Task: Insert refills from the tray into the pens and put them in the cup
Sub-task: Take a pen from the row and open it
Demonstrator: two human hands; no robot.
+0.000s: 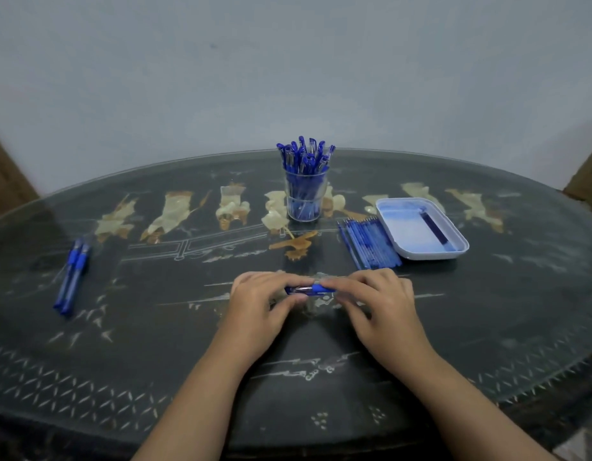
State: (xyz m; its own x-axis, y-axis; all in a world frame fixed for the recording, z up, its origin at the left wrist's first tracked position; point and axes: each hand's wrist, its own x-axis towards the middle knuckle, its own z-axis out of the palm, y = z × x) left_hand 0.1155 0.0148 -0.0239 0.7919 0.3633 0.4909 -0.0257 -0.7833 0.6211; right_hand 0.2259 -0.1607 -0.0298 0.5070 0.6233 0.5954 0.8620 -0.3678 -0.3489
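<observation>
Left hand (259, 302) and right hand (376, 299) both pinch blue pen (310, 289) horizontally above counter (188, 344); clear cup (304, 197) full of pens; refills (369, 242) beside white tray (421, 227).

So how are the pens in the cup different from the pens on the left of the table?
The pens in the cup stand upright, bunched together; the pens on the left lie flat on the table. The pens in the cup are many; the pens on the left are only a few. Both sets are blue.
</observation>
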